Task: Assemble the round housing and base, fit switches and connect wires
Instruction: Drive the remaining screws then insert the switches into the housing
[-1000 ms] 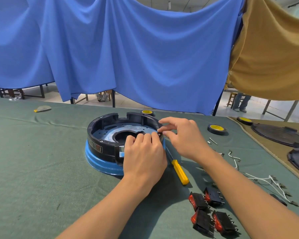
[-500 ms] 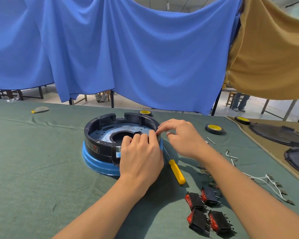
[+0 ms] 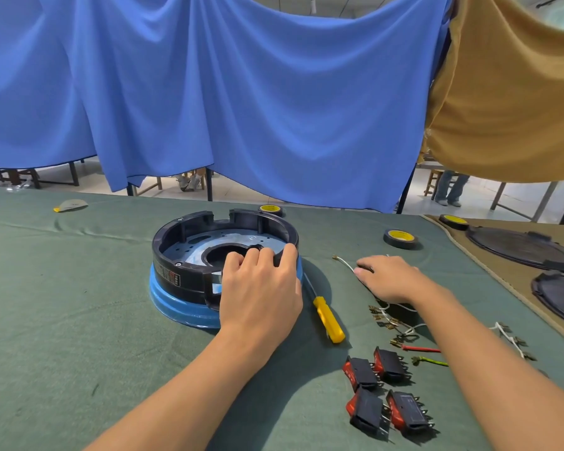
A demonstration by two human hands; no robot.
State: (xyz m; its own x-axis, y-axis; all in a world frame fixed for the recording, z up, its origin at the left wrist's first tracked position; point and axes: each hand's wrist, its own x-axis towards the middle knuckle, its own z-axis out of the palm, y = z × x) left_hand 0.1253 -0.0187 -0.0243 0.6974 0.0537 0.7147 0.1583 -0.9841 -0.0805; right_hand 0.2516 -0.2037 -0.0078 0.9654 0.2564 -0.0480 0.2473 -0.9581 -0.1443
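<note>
Steadying the job: a left hand (image 3: 261,288) grips the rim of the black housing (image 3: 189,229), seated on its blue base (image 3: 176,304) mid-surface (image 3: 79,320), fingers (image 3: 264,255) curled over the wall. The right hand (image 3: 394,279) rests, fingers loose, on a white wire (image 3: 345,263), likely the next pick. A screwdriver (image 3: 326,317) lies between them; four switches (image 3: 385,395) wait unfitted nearby.

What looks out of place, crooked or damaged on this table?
Nothing stands out. The black round housing looks evenly seated on the blue base. The yellow-handled screwdriver, four rocker switches and loose wires lie beside it, none visibly damaged.
</note>
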